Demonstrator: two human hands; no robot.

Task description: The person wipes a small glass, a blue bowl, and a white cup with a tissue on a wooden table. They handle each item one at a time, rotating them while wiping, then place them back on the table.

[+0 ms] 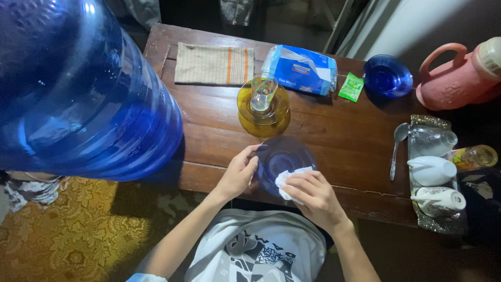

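Note:
My left hand [239, 172] grips the left rim of a dark blue glass plate [282, 156] at the near edge of the wooden table [339, 136]. My right hand [312, 196] presses a crumpled white tissue [288, 176] against the plate's near side. Just beyond the plate, a clear drinking glass [263, 93] stands on a yellow glass plate [263, 107].
A big blue water jug [78, 89] looms at the left. At the back lie a striped cloth [214, 64], a blue tissue pack [301, 69], a green sachet [351, 86] and a blue bowl [388, 76]. At the right: pink jug [459, 75], spoon [397, 146], silver tray [436, 177] with white cups.

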